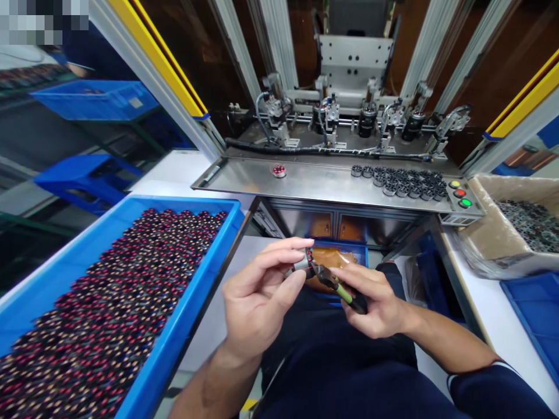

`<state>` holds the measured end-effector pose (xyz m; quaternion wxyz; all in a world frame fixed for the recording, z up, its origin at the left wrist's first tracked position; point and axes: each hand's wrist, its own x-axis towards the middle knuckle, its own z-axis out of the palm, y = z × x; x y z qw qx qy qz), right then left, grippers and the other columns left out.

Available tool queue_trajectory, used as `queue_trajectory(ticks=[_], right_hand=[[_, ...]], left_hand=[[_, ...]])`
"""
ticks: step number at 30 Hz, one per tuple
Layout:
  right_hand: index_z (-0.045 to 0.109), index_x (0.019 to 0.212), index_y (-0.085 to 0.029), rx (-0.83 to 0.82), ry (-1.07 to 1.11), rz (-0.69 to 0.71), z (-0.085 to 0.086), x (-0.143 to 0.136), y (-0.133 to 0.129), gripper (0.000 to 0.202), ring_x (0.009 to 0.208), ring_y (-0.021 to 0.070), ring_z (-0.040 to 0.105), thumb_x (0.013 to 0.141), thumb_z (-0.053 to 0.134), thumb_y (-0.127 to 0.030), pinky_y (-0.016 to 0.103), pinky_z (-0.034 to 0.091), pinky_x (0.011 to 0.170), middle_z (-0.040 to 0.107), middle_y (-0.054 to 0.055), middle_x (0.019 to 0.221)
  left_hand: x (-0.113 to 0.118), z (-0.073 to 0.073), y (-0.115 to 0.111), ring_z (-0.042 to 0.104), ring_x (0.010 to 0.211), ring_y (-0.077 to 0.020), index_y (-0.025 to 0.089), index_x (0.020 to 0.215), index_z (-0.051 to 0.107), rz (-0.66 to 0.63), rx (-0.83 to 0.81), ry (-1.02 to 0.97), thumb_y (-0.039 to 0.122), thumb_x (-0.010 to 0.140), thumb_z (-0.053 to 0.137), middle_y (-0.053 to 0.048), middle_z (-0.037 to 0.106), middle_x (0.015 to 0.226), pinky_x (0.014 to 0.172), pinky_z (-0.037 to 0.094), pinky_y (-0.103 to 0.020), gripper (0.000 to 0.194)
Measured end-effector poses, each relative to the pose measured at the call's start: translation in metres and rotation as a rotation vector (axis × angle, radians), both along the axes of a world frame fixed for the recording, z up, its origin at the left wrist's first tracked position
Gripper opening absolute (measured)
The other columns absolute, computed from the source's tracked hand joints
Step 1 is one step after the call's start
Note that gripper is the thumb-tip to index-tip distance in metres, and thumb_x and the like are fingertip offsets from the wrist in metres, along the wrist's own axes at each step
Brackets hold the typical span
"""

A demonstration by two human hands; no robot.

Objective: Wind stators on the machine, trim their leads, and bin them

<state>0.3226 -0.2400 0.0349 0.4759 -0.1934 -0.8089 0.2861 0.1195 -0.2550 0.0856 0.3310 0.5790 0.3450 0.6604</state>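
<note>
Between the fingers and thumb of my left hand (262,291) is a small round motor stator (302,262), metallic grey with red and black on the side facing right. My right hand (373,297) is closed around cutting pliers (343,291) with green and black handles. The jaws of the pliers meet the stator's right side; whether they grip any wire there is too small to tell. Both hands are over my lap, in front of the machine. One similar stator (279,171) with red windings lies alone on the metal ledge (323,185).
A blue bin (238,215) full of stators stands left. Several black ring-shaped parts (402,181) sit on the ledge's right, near a button box (462,195). A cardboard box (480,233) of grey parts is at right. Machine fixtures (332,113) stand behind; a person (105,43) is at upper left.
</note>
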Motion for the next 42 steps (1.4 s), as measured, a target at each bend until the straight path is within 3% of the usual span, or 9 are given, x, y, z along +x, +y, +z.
queue_trajectory(ticks=[4, 11, 18, 23, 28, 31, 37, 42], right_hand=[[0.044, 0.152, -0.022, -0.03, -0.028, -0.008, 0.001, 0.002, 0.0, 0.076, 0.086, 0.0205, 0.063, 0.078, 0.057, -0.009, 0.034, 0.057, 0.077, 0.064, 0.008, 0.1], [0.038, 0.154, -0.022, -0.054, -0.016, 0.036, 0.005, -0.002, 0.001, 0.081, 0.098, 0.023, 0.061, 0.076, 0.058, -0.01, 0.04, 0.057, 0.085, 0.059, 0.013, 0.116], [0.043, 0.153, -0.024, -0.038, 0.011, -0.021, -0.002, -0.001, -0.003, 0.078, 0.078, 0.0185, 0.062, 0.078, 0.055, -0.008, 0.031, 0.055, 0.07, 0.067, 0.007, 0.099], [0.052, 0.146, -0.023, -0.215, -0.119, -0.14, 0.0, 0.009, 0.0, 0.069, 0.087, 0.0214, 0.066, 0.079, 0.058, -0.01, 0.037, 0.056, 0.085, 0.07, 0.008, 0.1], [0.054, 0.144, -0.021, -0.351, -0.172, -0.145, 0.007, 0.026, -0.001, 0.067, 0.088, 0.0214, 0.065, 0.078, 0.058, -0.011, 0.04, 0.057, 0.086, 0.068, 0.008, 0.101], [0.053, 0.146, -0.024, -0.392, -0.144, -0.101, 0.015, 0.036, -0.009, 0.07, 0.08, 0.0186, 0.063, 0.079, 0.059, -0.009, 0.036, 0.058, 0.079, 0.066, 0.006, 0.098], [0.049, 0.15, -0.034, -0.579, -0.022, 0.078, 0.041, 0.046, -0.031, 0.08, 0.085, 0.0154, 0.067, 0.078, 0.058, -0.001, 0.03, 0.06, 0.079, 0.067, 0.005, 0.107], [0.048, 0.15, -0.034, -0.739, 0.029, 0.238, 0.054, 0.048, -0.041, 0.079, 0.097, 0.017, 0.069, 0.081, 0.06, 0.001, 0.035, 0.061, 0.09, 0.068, 0.007, 0.114]], left_hand=[[-0.001, -0.001, -0.001, 0.073, 0.108, -0.0234, 0.023, 0.102, 0.076, 0.012, -0.004, 0.019, 0.014, 0.087, 0.071, -0.007, 0.079, 0.112, 0.094, 0.06, -0.039, 0.018], [-0.004, -0.003, -0.005, 0.072, 0.111, -0.0222, 0.024, 0.105, 0.075, -0.019, 0.007, 0.042, 0.008, 0.087, 0.069, -0.007, 0.077, 0.116, 0.092, 0.06, -0.034, 0.025], [-0.005, -0.004, -0.005, 0.072, 0.111, -0.022, 0.024, 0.107, 0.075, -0.043, 0.032, 0.067, 0.007, 0.086, 0.069, -0.007, 0.077, 0.116, 0.097, 0.06, -0.037, 0.027], [-0.008, -0.005, -0.002, 0.069, 0.116, -0.0264, 0.023, 0.105, 0.074, -0.029, 0.09, 0.141, 0.01, 0.086, 0.072, -0.011, 0.072, 0.126, 0.093, 0.062, -0.04, 0.023], [-0.011, -0.009, 0.005, 0.072, 0.108, -0.0252, 0.025, 0.127, 0.066, 0.051, 0.238, 0.247, 0.004, 0.072, 0.082, -0.012, 0.068, 0.128, 0.091, 0.064, -0.04, 0.061], [-0.011, -0.012, 0.007, 0.069, 0.113, -0.0252, 0.026, 0.13, 0.067, 0.137, 0.324, 0.375, 0.003, 0.071, 0.083, -0.01, 0.07, 0.124, 0.095, 0.062, -0.039, 0.066], [-0.011, -0.012, 0.006, 0.074, 0.1, -0.0234, 0.028, 0.128, 0.069, 0.326, 0.48, 0.631, 0.006, 0.068, 0.086, -0.008, 0.072, 0.124, 0.083, 0.066, -0.034, 0.066], [-0.011, -0.008, 0.005, 0.075, 0.099, -0.0221, 0.027, 0.128, 0.067, 0.328, 0.515, 0.701, 0.003, 0.07, 0.084, -0.008, 0.074, 0.119, 0.082, 0.065, -0.03, 0.066]])
